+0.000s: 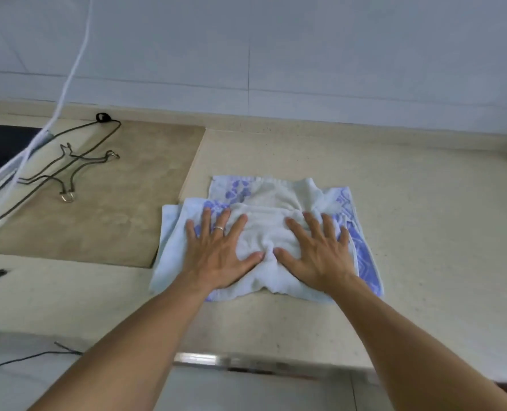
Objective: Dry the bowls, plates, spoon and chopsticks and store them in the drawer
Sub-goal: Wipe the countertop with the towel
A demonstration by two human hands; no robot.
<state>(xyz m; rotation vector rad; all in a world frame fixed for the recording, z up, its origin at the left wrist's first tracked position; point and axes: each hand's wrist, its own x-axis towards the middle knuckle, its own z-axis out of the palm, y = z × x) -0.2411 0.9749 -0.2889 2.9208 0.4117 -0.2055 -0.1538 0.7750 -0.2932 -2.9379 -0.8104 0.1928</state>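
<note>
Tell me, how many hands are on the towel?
2: the left hand and the right hand both press flat on the folded towel, side by side.

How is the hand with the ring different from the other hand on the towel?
The left hand wears a ring on one finger; the right hand has none. The left hand lies on the towel's left half, its outer fingers on the pale blue edge; the right hand lies on the right half, its outer fingers by the purple-patterned edge. Both are spread flat, palms down, pressing the towel on the counter, thumbs nearly meeting.
</note>
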